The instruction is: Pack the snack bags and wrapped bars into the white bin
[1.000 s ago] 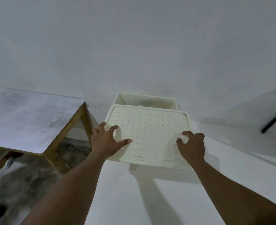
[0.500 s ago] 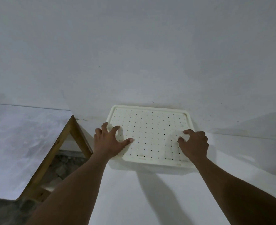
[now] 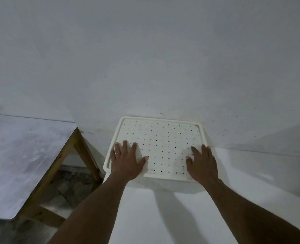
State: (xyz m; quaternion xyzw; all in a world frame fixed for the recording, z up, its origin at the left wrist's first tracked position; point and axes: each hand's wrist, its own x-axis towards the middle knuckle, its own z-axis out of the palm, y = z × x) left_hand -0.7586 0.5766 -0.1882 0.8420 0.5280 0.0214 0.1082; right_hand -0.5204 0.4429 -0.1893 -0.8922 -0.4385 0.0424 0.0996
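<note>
White wall [image 3: 145,50] fills most of the view, with a white table [image 3: 163,217] running up to it. A second grey-topped table [image 3: 18,155] on a wooden frame [image 3: 64,155] stands off to the left, a gap of floor between them. The white bin [image 3: 165,185] sits at the back of the table, far edge right up by the wall and close to the table's left edge, with open tabletop in front and to the right. Its perforated lid [image 3: 163,143] lies flat on top, long side running left-right along the wall. Left hand [image 3: 126,162] and right hand [image 3: 203,164] rest flat on the lid's near corners, fingers straight, gripping nothing.
</note>
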